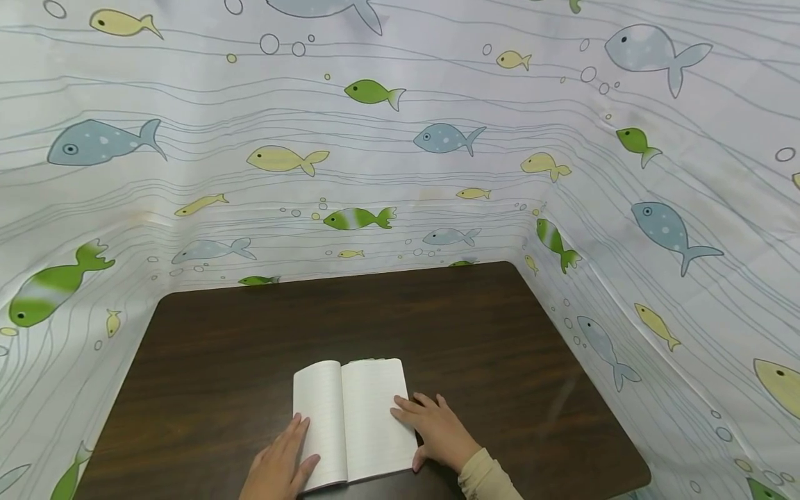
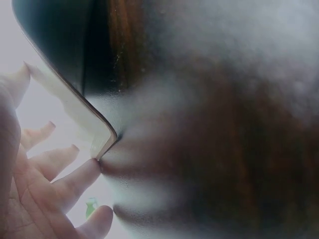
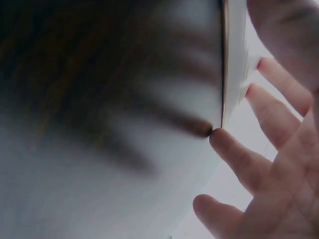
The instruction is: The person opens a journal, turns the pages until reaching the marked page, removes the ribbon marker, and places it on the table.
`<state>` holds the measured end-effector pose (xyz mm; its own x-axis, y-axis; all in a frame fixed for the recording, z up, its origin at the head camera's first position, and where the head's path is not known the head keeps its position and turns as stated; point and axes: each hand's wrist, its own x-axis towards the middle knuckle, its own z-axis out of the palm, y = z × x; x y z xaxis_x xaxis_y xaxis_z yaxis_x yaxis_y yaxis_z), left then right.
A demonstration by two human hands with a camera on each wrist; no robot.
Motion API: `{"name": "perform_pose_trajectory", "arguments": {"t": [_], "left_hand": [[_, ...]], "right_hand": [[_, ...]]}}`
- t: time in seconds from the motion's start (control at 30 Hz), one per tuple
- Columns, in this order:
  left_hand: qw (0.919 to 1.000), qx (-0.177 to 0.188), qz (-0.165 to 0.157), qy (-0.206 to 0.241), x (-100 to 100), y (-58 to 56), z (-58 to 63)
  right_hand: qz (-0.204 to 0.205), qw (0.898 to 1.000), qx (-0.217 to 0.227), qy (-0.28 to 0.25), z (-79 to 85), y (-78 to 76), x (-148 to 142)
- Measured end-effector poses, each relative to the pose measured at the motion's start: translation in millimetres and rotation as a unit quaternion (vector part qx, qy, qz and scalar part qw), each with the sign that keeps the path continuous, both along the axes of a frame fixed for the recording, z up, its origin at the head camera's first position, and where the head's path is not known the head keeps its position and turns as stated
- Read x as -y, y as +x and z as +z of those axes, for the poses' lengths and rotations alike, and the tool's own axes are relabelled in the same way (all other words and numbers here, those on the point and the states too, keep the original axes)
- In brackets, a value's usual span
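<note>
A notebook [image 1: 378, 417] lies open on the dark wooden table, its pages pale and faintly lined. My left hand [image 1: 278, 462] rests at its lower left edge, fingers nearly straight and thumb over the left page. On the other side, my right hand [image 1: 437, 427] touches the right page's outer edge with spread fingers. In the left wrist view, the left hand [image 2: 47, 191] has a fingertip against the notebook's corner [image 2: 107, 139]. The right wrist view shows the right hand [image 3: 269, 154] with fingertips along the notebook's side [image 3: 234, 59].
The dark brown table [image 1: 237, 340] has rounded corners and a wood grain. White sheeting [image 1: 206, 167] printed with green, blue and yellow fish stands behind it and along both sides. A beige sleeve [image 1: 487, 478] covers the right wrist.
</note>
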<state>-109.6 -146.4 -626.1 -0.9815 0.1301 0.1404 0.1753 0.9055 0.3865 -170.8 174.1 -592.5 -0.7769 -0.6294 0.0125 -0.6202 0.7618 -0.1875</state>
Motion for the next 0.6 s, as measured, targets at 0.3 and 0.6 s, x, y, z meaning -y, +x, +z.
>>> {"name": "perform_pose_trajectory", "arguments": {"t": [0.3, 0.6], "left_hand": [[1.0, 0.006, 0.002, 0.0, 0.1, 1.3, -0.2], [1.0, -0.005, 0.001, -0.007, -1.4, 0.9, -0.6]], "right_hand": [[-0.017, 1.0, -0.02, -0.011, 0.6, 1.4, 4.7], [-0.005, 0.997, -0.079, -0.026, -0.9, 0.5, 4.9]]}}
